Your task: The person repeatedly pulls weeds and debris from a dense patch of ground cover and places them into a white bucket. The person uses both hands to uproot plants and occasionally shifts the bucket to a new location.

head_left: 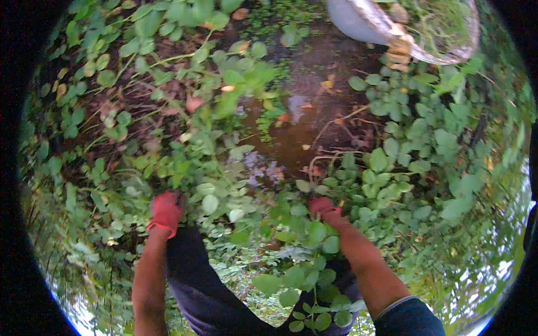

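Note:
My left hand, in a red glove, is low among the green leaves beside my dark-trousered leg. Its fingers look curled, and foliage and blur hide what is in them. My right hand, also red-gloved, is closed at the top of a leafy vine, which trails down in front of my other leg. Just beyond this hand, pale bent stems curve up from the wet ground. The fingertips of the right hand are lost behind leaves.
A white container with a worn, dirty rim holds green plant cuttings at the far right. Muddy brown water lies between the plants in the middle. Dense creepers with dry leaves spread at the left, and more foliage at the right.

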The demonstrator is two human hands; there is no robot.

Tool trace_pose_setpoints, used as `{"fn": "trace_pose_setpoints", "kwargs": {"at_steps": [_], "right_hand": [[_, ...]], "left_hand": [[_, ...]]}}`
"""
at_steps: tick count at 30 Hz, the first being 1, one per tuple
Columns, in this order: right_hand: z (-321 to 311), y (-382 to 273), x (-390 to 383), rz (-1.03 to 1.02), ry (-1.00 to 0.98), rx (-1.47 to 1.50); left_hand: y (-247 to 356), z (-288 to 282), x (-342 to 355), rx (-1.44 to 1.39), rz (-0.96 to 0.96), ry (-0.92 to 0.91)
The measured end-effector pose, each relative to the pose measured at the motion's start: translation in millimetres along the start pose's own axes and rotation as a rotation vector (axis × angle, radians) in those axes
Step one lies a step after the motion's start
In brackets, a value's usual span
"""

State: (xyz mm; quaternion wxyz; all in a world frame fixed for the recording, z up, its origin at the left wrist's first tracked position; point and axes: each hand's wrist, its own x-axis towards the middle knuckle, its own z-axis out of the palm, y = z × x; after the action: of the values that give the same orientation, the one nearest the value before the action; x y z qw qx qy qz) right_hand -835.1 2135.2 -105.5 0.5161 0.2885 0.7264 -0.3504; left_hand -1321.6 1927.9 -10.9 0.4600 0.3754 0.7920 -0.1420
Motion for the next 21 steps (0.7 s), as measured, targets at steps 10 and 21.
{"fn": "trace_pose_setpoints", "kwargs": {"at_steps": [10, 21], "right_hand": [[-139.4, -57.1, 25.8, -0.134, 0.239, 0.043], [-435.8, -290.7, 59.3, -0.507, 1.265, 0.13]], "left_hand": [[-50.1, 41.8, -52.1, 0.337, 0.025, -0.334], [-55.4, 45.3, -47.1, 0.005, 0.067, -0.137]]}}
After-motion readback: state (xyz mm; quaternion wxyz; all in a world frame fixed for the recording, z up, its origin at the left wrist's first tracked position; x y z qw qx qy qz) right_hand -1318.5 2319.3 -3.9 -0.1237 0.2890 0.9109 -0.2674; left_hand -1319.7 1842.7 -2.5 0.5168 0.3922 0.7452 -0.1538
